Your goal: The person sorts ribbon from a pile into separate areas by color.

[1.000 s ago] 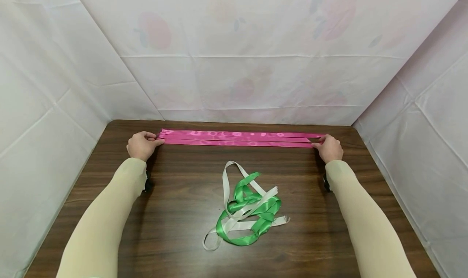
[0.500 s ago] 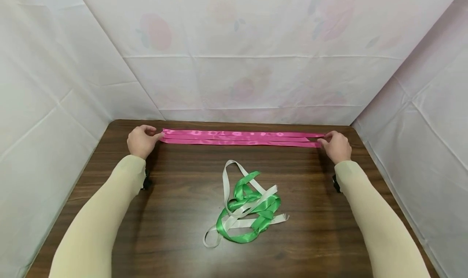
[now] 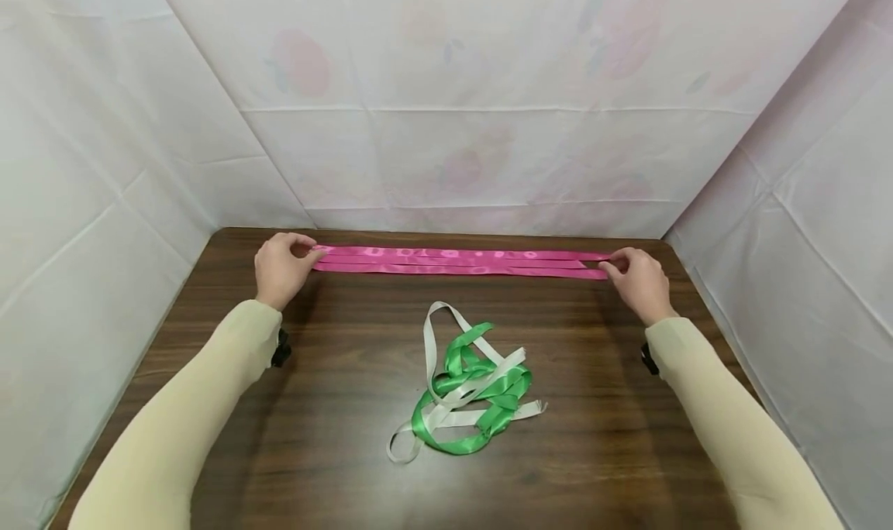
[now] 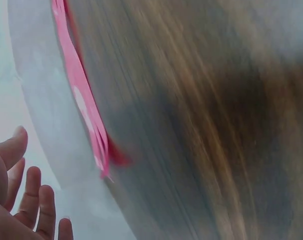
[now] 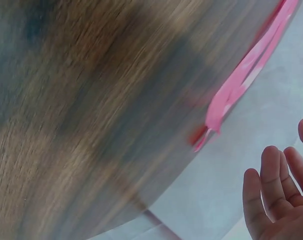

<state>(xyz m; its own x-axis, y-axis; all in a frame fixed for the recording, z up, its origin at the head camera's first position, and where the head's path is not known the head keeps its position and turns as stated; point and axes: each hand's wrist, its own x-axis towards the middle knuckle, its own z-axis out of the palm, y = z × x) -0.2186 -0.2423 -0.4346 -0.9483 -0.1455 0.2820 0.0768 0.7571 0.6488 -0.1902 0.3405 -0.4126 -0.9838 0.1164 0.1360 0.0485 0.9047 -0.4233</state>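
A pink satin ribbon (image 3: 446, 260) lies in several flat, side-by-side lengths along the back of the brown wooden table. By its left end is my left hand (image 3: 281, 270), its fingertips overlapping the ribbon in the head view. In the left wrist view, the fingers of that hand (image 4: 29, 195) are relaxed and stand apart from the pink ribbon (image 4: 81, 95). At the other end, my right hand (image 3: 639, 282) has thumb and index finger close to the ribbon's tips. The right wrist view shows the hand (image 5: 281, 195) with loose fingers, apart from the ribbon (image 5: 241, 80).
A loose tangle of green satin ribbon (image 3: 512, 390) and white ribbon (image 3: 430, 344) lies at the middle of the wooden table (image 3: 335, 437). White cloth (image 3: 446, 158) with faint fruit prints hangs behind the table's back edge, and more white cloth stands at both sides.
My right hand moved outward from the ribbon's end, then slightly back. The left hand has shifted up and a little right. The pink ribbon's right end looks straighter; the green and white tangle stays put.
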